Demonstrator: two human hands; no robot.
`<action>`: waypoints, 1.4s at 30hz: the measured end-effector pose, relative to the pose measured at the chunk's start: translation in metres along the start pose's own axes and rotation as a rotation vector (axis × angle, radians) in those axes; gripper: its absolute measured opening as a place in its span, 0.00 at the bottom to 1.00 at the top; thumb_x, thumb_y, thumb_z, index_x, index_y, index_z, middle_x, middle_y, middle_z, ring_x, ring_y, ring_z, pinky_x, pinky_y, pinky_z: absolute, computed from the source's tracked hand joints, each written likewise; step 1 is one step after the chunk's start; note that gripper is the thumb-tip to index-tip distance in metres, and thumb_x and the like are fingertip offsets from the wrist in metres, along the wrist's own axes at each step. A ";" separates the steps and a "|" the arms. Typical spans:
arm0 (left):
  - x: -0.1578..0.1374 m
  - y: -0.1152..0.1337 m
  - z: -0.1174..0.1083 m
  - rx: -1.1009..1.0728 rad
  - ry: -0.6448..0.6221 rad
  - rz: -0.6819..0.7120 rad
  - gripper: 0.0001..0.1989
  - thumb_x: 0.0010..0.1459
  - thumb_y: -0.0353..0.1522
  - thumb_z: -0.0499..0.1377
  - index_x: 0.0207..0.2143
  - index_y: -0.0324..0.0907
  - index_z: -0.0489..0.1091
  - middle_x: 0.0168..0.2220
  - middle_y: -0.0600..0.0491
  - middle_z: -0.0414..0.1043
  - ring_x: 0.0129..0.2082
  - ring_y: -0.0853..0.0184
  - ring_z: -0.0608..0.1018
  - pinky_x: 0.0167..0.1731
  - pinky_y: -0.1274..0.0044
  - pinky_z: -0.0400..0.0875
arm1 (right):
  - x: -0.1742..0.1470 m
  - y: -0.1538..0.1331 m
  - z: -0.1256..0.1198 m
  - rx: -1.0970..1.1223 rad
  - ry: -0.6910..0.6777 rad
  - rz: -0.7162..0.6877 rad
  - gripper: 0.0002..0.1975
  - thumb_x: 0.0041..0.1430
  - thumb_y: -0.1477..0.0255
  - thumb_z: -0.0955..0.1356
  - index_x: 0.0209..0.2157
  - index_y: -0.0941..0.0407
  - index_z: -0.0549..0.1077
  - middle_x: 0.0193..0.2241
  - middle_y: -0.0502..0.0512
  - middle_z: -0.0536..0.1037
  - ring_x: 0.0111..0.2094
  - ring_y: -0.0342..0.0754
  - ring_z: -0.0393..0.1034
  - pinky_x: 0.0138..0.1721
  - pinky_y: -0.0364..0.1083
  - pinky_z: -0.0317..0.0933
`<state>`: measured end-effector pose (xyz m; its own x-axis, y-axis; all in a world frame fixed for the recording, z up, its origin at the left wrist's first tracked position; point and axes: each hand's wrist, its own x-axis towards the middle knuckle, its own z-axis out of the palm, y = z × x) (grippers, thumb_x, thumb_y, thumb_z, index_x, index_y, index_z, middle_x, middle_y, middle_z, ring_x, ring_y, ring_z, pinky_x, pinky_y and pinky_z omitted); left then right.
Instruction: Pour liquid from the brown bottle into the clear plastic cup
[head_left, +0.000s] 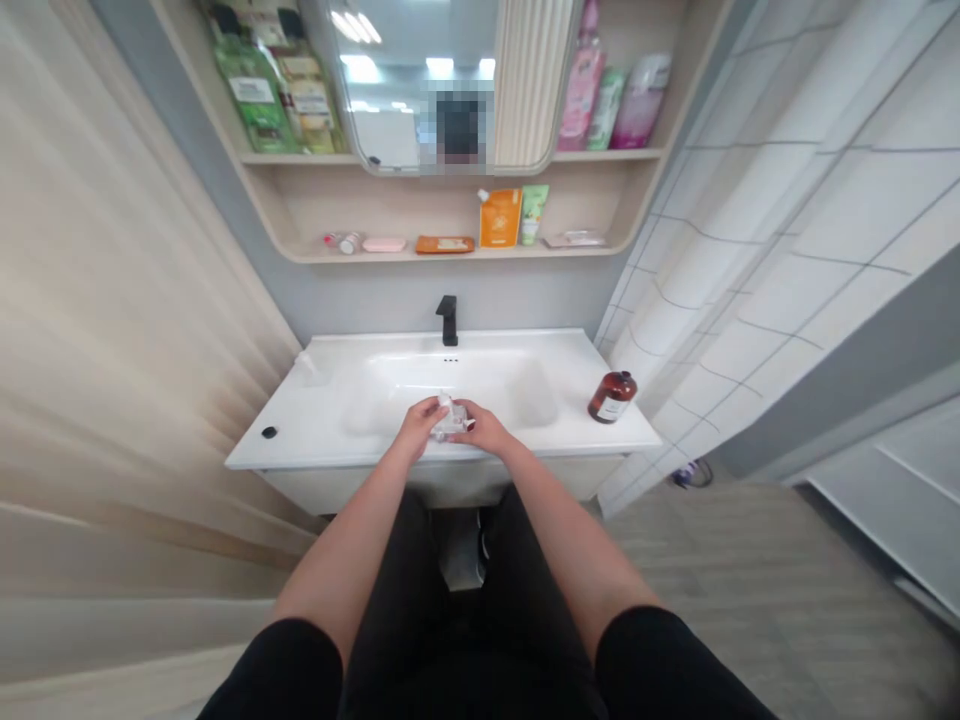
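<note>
Over the front edge of the white sink, my left hand (418,428) and my right hand (483,428) are closed around a small clear bottle (451,418) with a white top. The left fingers are near its top, and the right fingers grip its other side. Its finer details are too small to make out. A brown bottle (613,397) with a white label stands on the counter to the right, apart from my hands, and no pump shows on its neck.
The white basin (525,385) has a black faucet (448,320) behind it. A small black round piece (269,432) and a whitish, see-through item (311,370) lie on the left counter. Above, a shelf (360,256) holds an orange pouch (500,218), a green tube (532,214) and other toiletries.
</note>
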<state>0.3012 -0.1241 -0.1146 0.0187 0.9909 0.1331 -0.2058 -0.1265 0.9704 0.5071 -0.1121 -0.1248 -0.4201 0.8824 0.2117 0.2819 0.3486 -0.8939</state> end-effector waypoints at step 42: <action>0.021 0.123 -0.245 1.665 0.066 -0.226 0.10 0.66 0.32 0.58 0.43 0.39 0.78 0.44 0.41 0.75 0.52 0.48 0.78 0.57 0.61 0.69 | 0.005 0.016 0.001 -0.063 0.038 0.054 0.46 0.45 0.61 0.85 0.66 0.50 0.72 0.48 0.54 0.82 0.43 0.52 0.77 0.49 0.52 0.74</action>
<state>0.0361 -0.1075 -0.0416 -0.1460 0.9893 0.0054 0.9828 0.1444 0.1149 0.5082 -0.1022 -0.1388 -0.3702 0.9115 0.1793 0.3577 0.3180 -0.8780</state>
